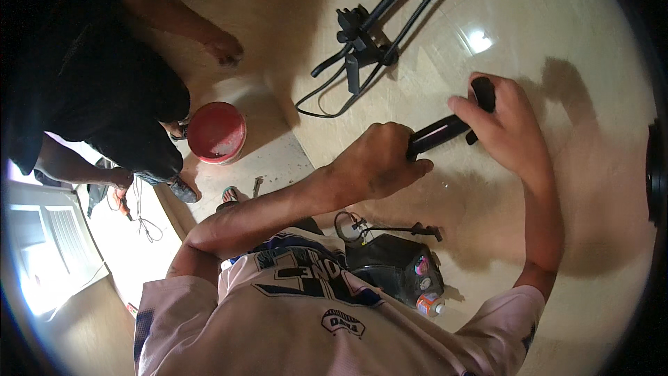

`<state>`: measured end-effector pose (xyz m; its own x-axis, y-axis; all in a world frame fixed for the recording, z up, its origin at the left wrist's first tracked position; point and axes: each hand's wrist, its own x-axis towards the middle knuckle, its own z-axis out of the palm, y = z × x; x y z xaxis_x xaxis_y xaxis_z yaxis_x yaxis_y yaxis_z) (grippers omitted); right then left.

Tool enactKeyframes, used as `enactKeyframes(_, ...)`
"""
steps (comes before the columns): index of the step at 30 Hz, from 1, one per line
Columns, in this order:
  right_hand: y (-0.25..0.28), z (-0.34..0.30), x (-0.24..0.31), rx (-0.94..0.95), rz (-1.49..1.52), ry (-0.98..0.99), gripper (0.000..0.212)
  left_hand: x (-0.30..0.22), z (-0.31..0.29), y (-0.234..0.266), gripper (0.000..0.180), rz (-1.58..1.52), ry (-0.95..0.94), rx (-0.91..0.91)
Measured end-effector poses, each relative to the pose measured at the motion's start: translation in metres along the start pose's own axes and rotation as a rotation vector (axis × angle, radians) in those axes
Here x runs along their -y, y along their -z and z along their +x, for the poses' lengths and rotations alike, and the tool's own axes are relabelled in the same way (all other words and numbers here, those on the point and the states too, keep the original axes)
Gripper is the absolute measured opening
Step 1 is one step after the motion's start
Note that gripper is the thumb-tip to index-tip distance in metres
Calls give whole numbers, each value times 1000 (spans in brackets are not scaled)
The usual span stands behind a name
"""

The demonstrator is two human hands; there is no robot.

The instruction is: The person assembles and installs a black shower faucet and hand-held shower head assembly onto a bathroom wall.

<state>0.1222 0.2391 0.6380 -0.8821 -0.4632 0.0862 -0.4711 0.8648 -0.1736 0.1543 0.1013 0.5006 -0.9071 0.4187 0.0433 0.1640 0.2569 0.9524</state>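
Note:
Held between my two hands is a glossy black bar-shaped tool [442, 134] with a short black crosspiece at its right end; its exact kind does not show. My left hand [379, 160] is closed around the left end, knuckles up, covering that end. At the other end, my right hand [508, 125] grips the crosspiece, thumb on the near side and fingers behind it. Both hands are raised in front of my chest, above the pale tiled floor.
Another person in dark clothes [104, 83] stands at the left, near a red bucket [217, 132]. A black tubular frame with a cable [362, 49] is ahead. Close to my body, a black bag-like case [393, 264] has a bottle [429, 304] beside it. A bright window [52, 237] is lower left.

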Motion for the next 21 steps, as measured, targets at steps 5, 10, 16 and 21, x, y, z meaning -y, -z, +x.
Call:
enactKeyframes(5,3,3,2,53,-198,-196,37,-6,4,-5,40,-42,-1,-6)
enactKeyframes(10,-1,19,-27,98,-311,-311,44,8,34,-45,39,58,-34,-353)
enactKeyframes(16,12,0,-30,131,18,460,65,23,18,4,49,-252,-45,620)
enactKeyframes(21,-4,-51,-4,26,196,965,62,22,-30,-28,35,-717,46,1310)
